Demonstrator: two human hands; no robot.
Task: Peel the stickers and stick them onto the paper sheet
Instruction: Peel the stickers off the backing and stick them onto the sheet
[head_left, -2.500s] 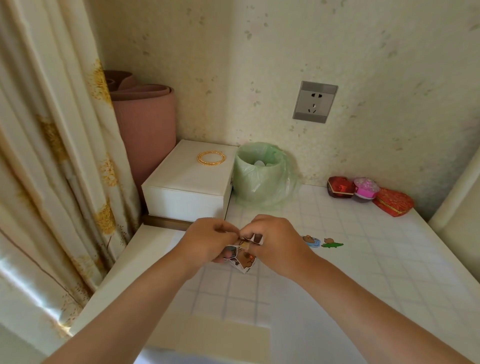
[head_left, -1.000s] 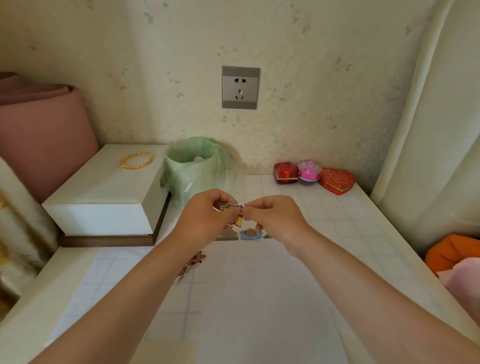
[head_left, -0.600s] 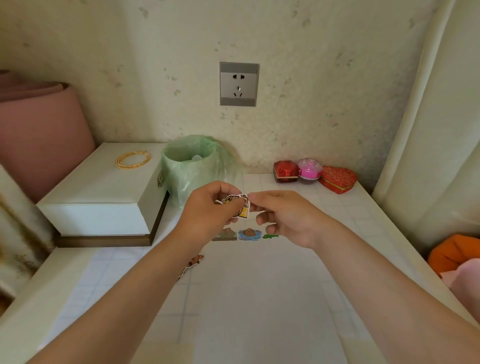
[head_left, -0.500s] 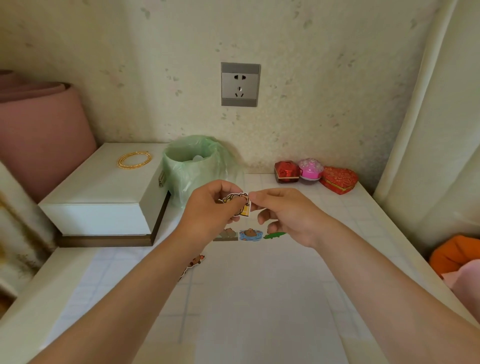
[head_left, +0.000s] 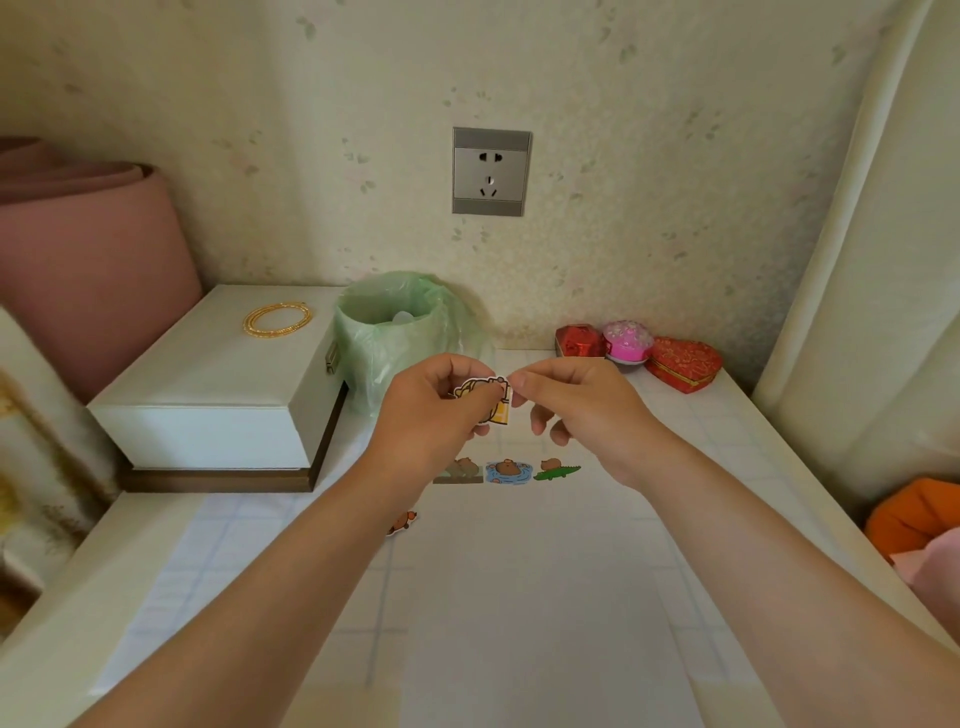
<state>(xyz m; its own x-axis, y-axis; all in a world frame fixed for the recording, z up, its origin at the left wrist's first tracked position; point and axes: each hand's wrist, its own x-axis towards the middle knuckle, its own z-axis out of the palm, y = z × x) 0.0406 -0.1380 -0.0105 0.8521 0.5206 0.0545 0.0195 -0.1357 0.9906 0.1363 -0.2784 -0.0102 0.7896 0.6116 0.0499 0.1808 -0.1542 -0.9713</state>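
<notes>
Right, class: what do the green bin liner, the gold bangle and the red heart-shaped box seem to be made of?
Green bin liner: thin plastic, translucent and crinkled.
Gold bangle: probably metal, from its bright yellow glint; possibly plated plastic.
Red heart-shaped box: shiny patterned surface, perhaps tin or foil-covered card.

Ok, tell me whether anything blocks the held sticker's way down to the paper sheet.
Nothing visible does. The sticker is pinched between the left hand and right hand, above the paper sheet, which has bare room beside the stuck stickers.

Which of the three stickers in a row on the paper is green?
The crocodile sticker at the right end; the middle one is blue, the left one brownish.
</notes>
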